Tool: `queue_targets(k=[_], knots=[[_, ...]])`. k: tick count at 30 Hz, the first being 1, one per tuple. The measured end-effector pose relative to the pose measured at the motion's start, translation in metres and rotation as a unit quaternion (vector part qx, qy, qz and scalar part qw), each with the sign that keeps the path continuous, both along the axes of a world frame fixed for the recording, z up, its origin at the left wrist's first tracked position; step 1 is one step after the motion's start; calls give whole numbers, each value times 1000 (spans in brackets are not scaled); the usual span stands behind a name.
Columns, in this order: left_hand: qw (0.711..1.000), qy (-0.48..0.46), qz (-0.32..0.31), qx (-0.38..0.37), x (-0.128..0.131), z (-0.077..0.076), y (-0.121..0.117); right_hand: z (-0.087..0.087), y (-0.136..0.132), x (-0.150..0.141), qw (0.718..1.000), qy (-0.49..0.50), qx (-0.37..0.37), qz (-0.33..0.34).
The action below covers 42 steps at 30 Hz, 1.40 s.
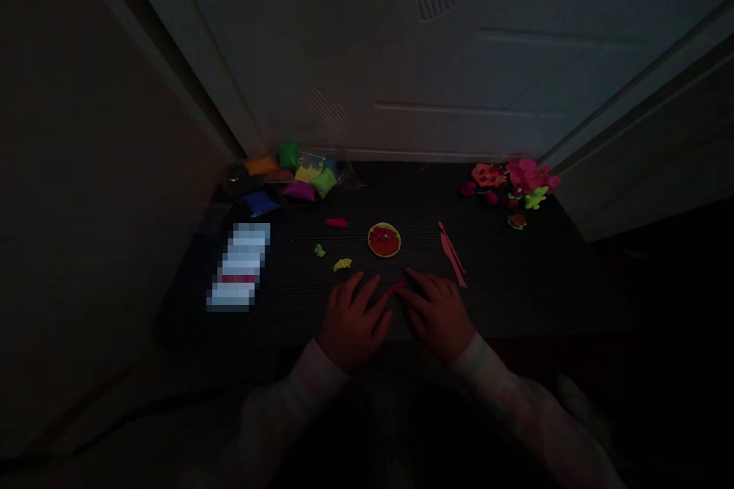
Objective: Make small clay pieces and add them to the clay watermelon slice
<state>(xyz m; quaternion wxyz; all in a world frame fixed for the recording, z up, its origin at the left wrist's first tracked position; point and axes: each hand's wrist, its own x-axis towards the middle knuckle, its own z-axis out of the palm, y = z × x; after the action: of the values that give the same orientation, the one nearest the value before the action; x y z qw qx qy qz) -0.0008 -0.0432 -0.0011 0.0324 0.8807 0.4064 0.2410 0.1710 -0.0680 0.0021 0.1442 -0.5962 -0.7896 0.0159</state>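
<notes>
Left hand [351,323], right hand [440,315]: resting palms-down, fingers splayed, both touching pinkish-red clay strip [395,287] lying between them; pinch unclear. Apparently shaping strip; next move likely calling for light, even pressure. Beyond: yellow-rimmed red clay disc [384,244] lying flat.

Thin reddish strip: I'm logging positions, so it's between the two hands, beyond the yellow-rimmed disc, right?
Not beyond: in the head view, the strip is nearer the person than the yellow-rimmed disc, though between the left hand and right hand.
</notes>
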Motion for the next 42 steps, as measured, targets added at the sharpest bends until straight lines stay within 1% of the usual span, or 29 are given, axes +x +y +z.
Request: queue_targets(k=[7,15,26,32,42], knots=[[1000,-22,7,5,-1,0,-1,1,0,0,1000,2,0,-2],[1000,-21,-2,-7,-2,1,0,2,0,0,1000,2,0,0],[1000,-20,-1,-3,-1,-1,0,-2,0,1,1000,8,9,18],[1000,-14,-6,-16,0,-1,1,0,0,-1,1000,8,1,22],[1000,-7,-4,-24,0,-2,0,-1,-1,-1,1000,-1,-2,28]])
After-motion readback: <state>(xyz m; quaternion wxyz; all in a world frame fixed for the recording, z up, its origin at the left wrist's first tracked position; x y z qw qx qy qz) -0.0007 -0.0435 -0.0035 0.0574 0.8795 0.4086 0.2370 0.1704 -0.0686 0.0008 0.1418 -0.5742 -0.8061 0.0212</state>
